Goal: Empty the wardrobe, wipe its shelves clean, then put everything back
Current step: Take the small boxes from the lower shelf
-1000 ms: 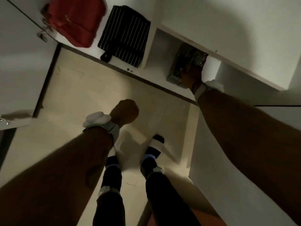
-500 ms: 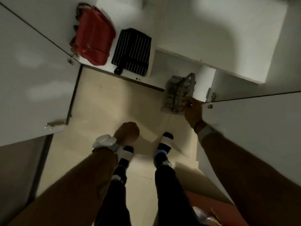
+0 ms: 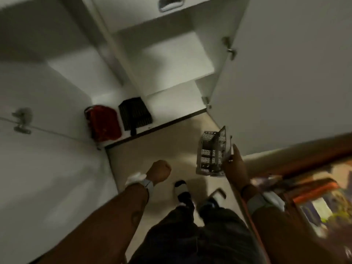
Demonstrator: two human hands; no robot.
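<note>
The white wardrobe point(image 3: 171, 103) stands open ahead of me. A red bag point(image 3: 104, 122) and a black striped bag point(image 3: 135, 113) lie on its bottom shelf at the left. The right compartment's shelves show bare white boards. My right hand point(image 3: 235, 166) grips a grey perforated plastic basket point(image 3: 211, 153) by its edge and holds it in the air over the floor, in front of the right door. My left hand point(image 3: 159, 171) hangs as a closed fist above the floor and holds nothing.
Open wardrobe doors flank me: the left door point(image 3: 47, 168) and the right door point(image 3: 285, 82). Beige floor point(image 3: 162, 140) lies between them, with my feet on it. A bed with a colourful cover point(image 3: 314, 197) sits at the right.
My right hand has drawn the grey basket out of the right compartment and carried it back toward me, to the right. The view has stepped back and turned right.
</note>
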